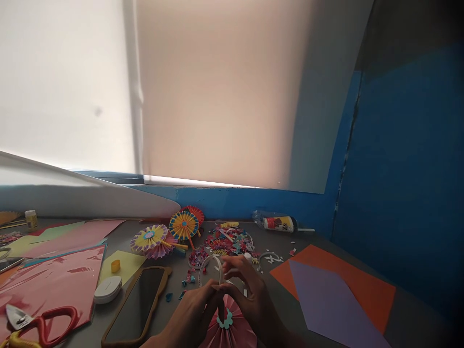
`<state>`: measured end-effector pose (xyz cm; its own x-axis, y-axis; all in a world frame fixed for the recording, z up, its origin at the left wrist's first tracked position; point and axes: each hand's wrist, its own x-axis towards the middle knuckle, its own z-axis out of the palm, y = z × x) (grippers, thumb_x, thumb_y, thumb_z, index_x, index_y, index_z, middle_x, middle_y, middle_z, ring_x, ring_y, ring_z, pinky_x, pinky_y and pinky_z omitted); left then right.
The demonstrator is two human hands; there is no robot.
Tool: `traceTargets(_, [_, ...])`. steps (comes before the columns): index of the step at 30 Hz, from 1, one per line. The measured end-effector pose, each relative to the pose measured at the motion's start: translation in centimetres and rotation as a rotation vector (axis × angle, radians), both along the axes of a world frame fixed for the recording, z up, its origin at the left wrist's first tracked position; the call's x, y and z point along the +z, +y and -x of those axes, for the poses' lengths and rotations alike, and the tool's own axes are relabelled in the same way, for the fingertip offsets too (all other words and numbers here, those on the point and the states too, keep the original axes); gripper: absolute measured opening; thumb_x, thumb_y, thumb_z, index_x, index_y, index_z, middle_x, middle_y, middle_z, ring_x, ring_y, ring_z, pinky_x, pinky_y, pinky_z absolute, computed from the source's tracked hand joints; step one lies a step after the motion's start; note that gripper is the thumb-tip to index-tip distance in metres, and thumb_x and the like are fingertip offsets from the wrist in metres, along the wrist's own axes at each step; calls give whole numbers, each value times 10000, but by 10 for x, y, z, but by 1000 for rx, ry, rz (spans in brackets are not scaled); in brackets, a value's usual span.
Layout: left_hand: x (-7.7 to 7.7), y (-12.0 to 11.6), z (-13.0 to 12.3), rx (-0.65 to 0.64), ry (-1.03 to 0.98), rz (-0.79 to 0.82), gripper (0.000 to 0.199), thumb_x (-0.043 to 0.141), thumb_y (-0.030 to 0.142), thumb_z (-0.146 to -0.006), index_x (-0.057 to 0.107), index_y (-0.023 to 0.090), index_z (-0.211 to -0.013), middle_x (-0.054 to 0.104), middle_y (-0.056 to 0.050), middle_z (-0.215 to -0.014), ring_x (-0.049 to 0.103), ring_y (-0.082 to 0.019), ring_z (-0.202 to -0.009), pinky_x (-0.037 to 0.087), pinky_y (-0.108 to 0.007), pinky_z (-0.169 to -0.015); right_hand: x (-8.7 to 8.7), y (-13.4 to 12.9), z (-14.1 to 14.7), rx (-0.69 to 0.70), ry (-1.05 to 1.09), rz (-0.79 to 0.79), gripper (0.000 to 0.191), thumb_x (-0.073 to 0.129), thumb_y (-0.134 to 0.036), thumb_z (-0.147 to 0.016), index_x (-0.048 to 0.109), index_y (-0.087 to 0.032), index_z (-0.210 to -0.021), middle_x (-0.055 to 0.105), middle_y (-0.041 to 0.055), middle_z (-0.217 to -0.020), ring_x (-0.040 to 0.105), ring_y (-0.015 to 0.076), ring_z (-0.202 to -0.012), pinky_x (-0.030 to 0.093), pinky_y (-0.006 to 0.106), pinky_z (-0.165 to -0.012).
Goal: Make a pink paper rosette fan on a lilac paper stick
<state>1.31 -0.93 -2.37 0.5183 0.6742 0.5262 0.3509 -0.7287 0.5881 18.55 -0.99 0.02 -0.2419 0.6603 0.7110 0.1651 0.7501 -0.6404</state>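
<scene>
Hoop: narrow white paper hoop point(207, 259), standing upright, its lower part hidden by fingers
Rosette: pink pleated paper rosette point(234, 331), teal scalloped centre, just below the hoop, cut off by the frame

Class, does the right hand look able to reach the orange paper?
Probably yes: the right hand lies near the orange paper, with only grey desk between, though it holds a white paper ring.

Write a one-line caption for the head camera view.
Left hand and right hand hold a paper ring over a pink fan.
</scene>
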Motion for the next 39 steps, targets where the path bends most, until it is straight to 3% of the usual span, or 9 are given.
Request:
traceTargets(3, [-1, 0, -1, -9, -37, 3, 163, 342, 188, -977, 467, 229, -880, 646, 24, -739, 591, -100, -632, 389, -170, -615, -2, 2, -3, -32, -87, -121, 287, 558, -143, -901, 593, -283, -1149, 546, 44, -1075, 580, 163, -967, 500, 251, -817])
traceTargets(7, [4, -4, -1, -46, -70, 42, 189, 306, 208, -984, 466, 223, -883, 623, 16, -750, 559, -103, -630, 389, -176, -617, -2, 0, -3, -72, -11, -164, 204, 616, -147, -866, 643, -260, -1033, 581, 28, -970, 602, 151, -876, 509, 224, -740])
traceTargets(11, [17, -11, 0, -30, -64, 102, 231, 283, 286, -987, 494, 215, -927, 591, -7, -799, 531, -127, -683, 396, -203, -662, 0, -3, -1, -51, 68, -60, 44, 598, -185, -880, 622, -221, -875, 584, 18, -865, 599, 151, -790, 506, 245, -704])
traceTargets(15, [29, -17, 1, 59, -96, 217, 332, 308, 399, -968, 513, 195, -804, 540, -5, -768, 490, -149, -717, 376, -226, -677, 2, -6, 4, 3, 95, 26, 109, 563, -232, -902, 596, -206, -802, 577, 20, -813, 590, 157, -773, 493, 261, -705])
traceTargets(23, [25, 3, 7, 4, -393, 537, 374, 371, 472, -931, 391, 188, -688, 305, 46, -672, 286, -109, -614, 304, -216, -574, 22, -10, -8, 89, 213, 306, 191, 555, -385, -898, 595, -207, -844, 547, 3, -785, 550, 135, -699, 496, 241, -650])
traceTargets(28, [32, -3, 8, -86, -158, 406, 401, 353, 444, -956, 501, 167, -706, 431, 19, -695, 410, -127, -667, 359, -230, -652, 21, -2, -31, 32, -243, 66, 535, 643, -287, -854, 438, -360, -1343, 618, 10, -975, 571, 150, -789, 503, 274, -737])
traceTargets(30, [30, -4, 6, -57, -67, 228, 360, 362, 419, -961, 577, 175, -807, 540, -26, -829, 491, -168, -807, 397, -269, -774, 21, 0, -39, 34, -369, 54, 557, 584, -243, -891, 376, -381, -1388, 629, -2, -900, 574, 140, -730, 509, 265, -700])
traceTargets(34, [16, 8, 7, 226, 0, 54, 336, 492, 460, -903, 556, 251, -1158, 537, -87, -1209, 429, -271, -1129, 359, -413, -947, 24, 2, -57, -146, -519, -21, 609, 525, -145, -875, 349, -356, -1417, 615, 12, -841, 591, 157, -705, 510, 270, -662])
traceTargets(39, [2, 16, 9, 188, 294, 63, 282, 647, 530, -777, 718, 330, -962, 653, -47, -1068, 475, -297, -1068, 303, -428, -899, 9, -6, -84, -409, -768, -119, 712, 479, -71, -796, 319, -331, -1439, 623, 24, -769, 590, 175, -628, 429, 214, -502])
